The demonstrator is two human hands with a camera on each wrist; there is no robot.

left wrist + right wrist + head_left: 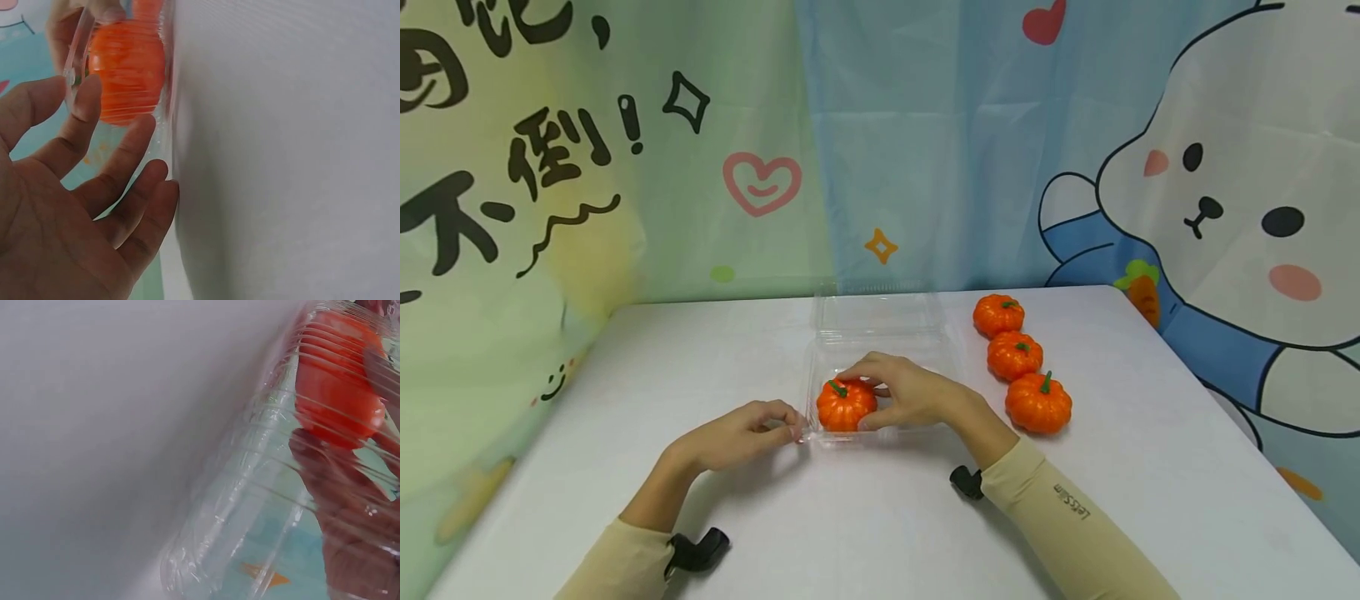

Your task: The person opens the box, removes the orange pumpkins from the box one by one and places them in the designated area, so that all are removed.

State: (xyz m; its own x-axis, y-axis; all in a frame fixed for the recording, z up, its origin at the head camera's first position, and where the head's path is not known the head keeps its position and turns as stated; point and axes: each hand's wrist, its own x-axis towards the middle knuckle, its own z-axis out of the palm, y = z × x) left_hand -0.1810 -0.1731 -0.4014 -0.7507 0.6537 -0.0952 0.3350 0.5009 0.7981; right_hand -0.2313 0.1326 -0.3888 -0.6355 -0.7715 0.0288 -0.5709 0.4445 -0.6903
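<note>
A clear plastic clamshell box stands on the table with its lid folded back toward the curtain. Inside it, at the left end, sits a small orange toy pumpkin with a green stem. My right hand reaches into the box and grips this pumpkin, thumb in front and fingers over its far side. At the front left corner, my left hand pinches the box's rim between thumb and index finger. In the left wrist view, its other fingers spread loosely beside the wall.
Three more orange pumpkins stand in a slanting row right of the box: a back one, a middle one and a front one. The white table ends at a printed curtain behind.
</note>
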